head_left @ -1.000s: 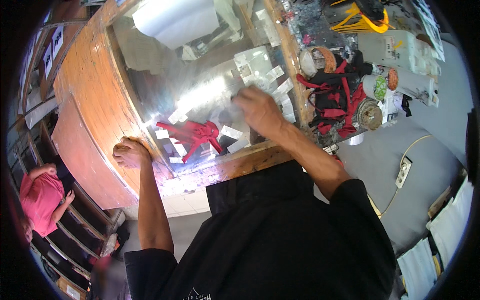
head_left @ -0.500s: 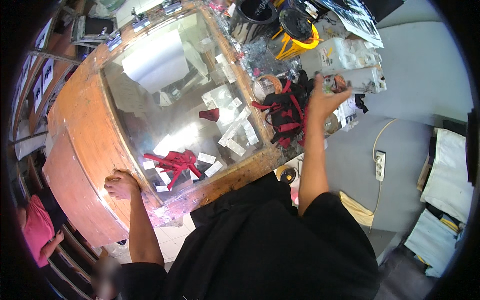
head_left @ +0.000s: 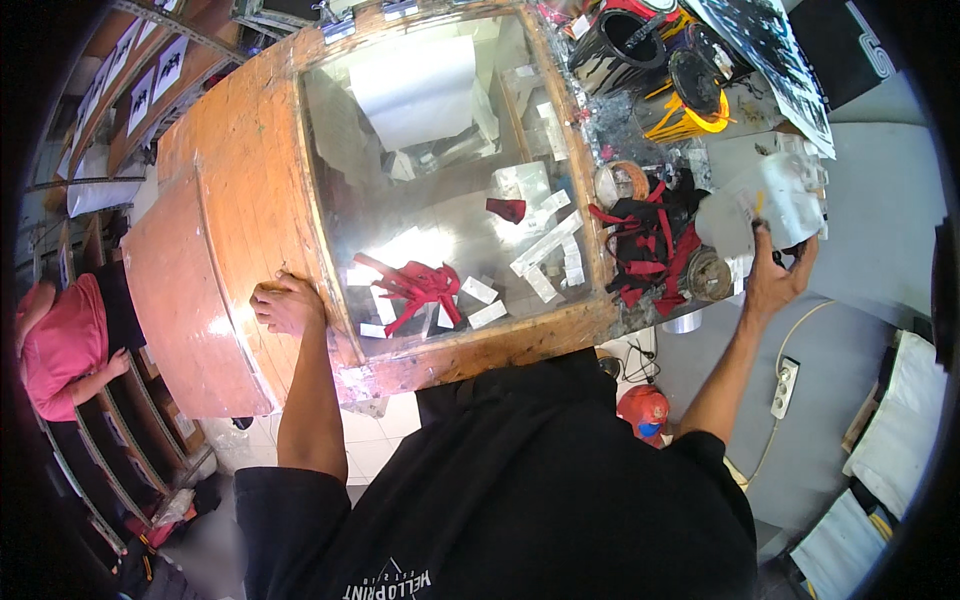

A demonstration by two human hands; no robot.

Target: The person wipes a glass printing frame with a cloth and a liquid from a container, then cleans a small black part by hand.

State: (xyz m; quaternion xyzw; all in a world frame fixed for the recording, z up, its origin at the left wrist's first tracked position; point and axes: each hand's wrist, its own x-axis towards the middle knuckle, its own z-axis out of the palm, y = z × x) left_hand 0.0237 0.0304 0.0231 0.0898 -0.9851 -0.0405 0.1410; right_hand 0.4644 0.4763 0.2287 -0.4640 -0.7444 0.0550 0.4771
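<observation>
On the orange-brown wooden border of the table [head_left: 235, 190], my left hand [head_left: 288, 303] rests with its fingers curled under. Whatever they may hold is hidden. Off the right side, my right hand [head_left: 778, 280] grips the near edge of a translucent white plastic container [head_left: 738, 212], thumb and fingers on either side of it. The container is tilted, and its mouth cannot be made out. Beside it lies a tangled heap of red and black cloth strips [head_left: 645, 240]. A roll of brown tape [head_left: 628, 182] and a round flat tin [head_left: 708, 275] sit by the heap.
A glass panel [head_left: 400, 215] in the table carries red rags [head_left: 425, 290] and several white strips. Stained buckets [head_left: 618, 50] stand far right, one with yellow drips [head_left: 690, 105]. A white power strip [head_left: 785, 388] hangs at right. Another person in pink [head_left: 65, 345] is at far left.
My right hand has gone from spread fingers above the cloth heap to gripping the white container, which now sits tilted. The view has shifted left; my left hand stays on the wood.
</observation>
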